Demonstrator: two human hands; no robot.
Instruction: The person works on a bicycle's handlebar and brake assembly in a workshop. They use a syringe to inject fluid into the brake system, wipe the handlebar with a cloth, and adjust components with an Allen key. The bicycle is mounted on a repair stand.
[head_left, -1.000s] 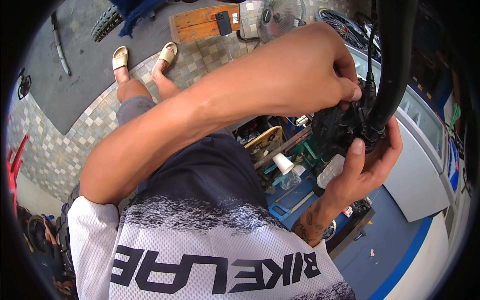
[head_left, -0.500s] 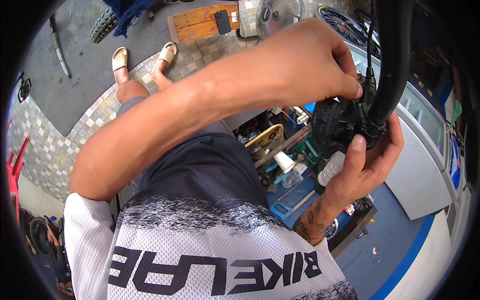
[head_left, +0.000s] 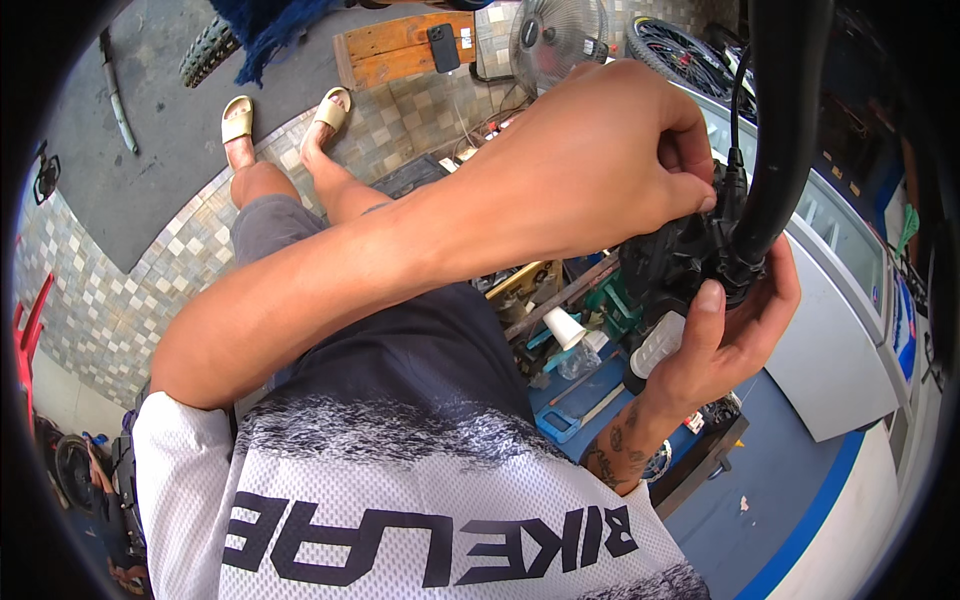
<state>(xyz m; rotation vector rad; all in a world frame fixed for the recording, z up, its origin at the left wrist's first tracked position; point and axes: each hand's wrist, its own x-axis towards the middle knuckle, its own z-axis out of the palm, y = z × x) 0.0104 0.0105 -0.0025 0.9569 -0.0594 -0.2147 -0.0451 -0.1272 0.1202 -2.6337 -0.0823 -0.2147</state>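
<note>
A thick black tube (head_left: 785, 150), which looks like a bike's handlebar, runs down the upper right to a black clamped assembly (head_left: 665, 260). A thin black cable (head_left: 737, 110) leads into it. My right hand (head_left: 735, 345) is wrapped round the lower part from behind, thumb in front on the clamp. My left hand (head_left: 630, 150) reaches across from the left, its thumb and finger pinched together at the assembly beside the cable end. What lies in that pinch, if anything, is too small to make out. A rounded whitish piece (head_left: 657, 345) shows beside my right thumb.
Below the hands lie a white paper cup (head_left: 565, 328), a blue-framed tool (head_left: 560, 424) and other tools on a blue surface (head_left: 790, 490). A fan (head_left: 560, 45), a bike wheel (head_left: 680, 55) and a wooden bench (head_left: 400, 55) with a phone (head_left: 443, 48) stand beyond.
My left hand has dropped slightly, its pinched fingertips now a little lower on the assembly. My right hand keeps its hold, and the whole view has shifted slightly.
</note>
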